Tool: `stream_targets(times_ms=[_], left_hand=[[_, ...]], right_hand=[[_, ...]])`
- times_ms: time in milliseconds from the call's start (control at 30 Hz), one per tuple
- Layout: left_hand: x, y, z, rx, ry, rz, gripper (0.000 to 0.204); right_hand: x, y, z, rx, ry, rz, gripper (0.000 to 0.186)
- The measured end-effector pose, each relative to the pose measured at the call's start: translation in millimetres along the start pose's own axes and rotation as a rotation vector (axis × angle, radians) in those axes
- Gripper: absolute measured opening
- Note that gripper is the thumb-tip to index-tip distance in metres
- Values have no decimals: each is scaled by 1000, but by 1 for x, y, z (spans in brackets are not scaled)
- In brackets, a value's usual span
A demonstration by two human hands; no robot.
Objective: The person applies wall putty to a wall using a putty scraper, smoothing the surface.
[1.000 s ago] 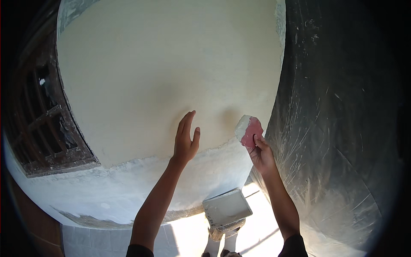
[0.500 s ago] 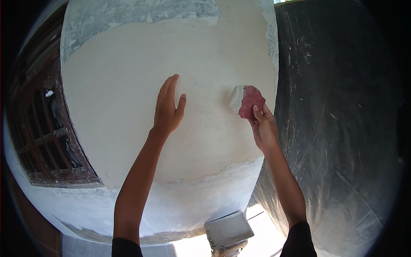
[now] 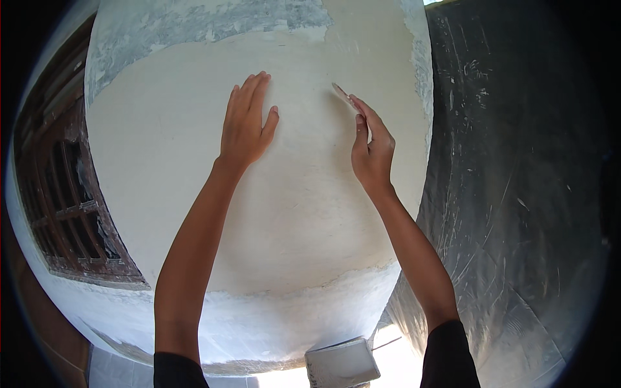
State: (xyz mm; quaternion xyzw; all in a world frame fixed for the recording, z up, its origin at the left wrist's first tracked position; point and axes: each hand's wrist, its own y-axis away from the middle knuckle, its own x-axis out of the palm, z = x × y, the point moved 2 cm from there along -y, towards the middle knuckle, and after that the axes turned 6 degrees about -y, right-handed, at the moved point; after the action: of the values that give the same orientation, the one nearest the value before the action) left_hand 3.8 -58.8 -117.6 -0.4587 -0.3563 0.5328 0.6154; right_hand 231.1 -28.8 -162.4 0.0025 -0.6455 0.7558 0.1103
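In front of me stands a wall [image 3: 304, 187] with a wide cream coat of filler, bordered by rougher grey patches above and a pale band below. My left hand [image 3: 247, 123] lies flat on or just off the cream surface, its fingers stretched upward and thumb out. My right hand [image 3: 373, 145] is raised to about the same height, closed on a piece of sandpaper [image 3: 345, 94] between thumb and fingers. The sandpaper is seen nearly edge-on, its tip at or close to the wall; whether it touches I cannot tell. The hand hides its lower part.
A dark wooden window frame [image 3: 84, 200] with bars is set in the wall at the left. Dark, white-splashed sheeting [image 3: 504, 194] hangs along the right. Low at the bottom stands a grey rectangular tray [image 3: 343, 364] on a support, beside bright floor.
Both hands have moved up the wall, the right one also leftward. The sandpaper has turned from showing its red face to nearly edge-on. The view has shifted slightly.
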Motion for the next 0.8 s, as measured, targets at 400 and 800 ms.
stream_targets(times_ms=[400, 800], left_hand=[[16, -7, 13, 59, -65, -70, 55], [19, -6, 15, 66, -57, -100, 55]], right_hand=[[23, -9, -38, -457, 390, 134, 61], [16, -9, -52, -388, 440, 271, 56]])
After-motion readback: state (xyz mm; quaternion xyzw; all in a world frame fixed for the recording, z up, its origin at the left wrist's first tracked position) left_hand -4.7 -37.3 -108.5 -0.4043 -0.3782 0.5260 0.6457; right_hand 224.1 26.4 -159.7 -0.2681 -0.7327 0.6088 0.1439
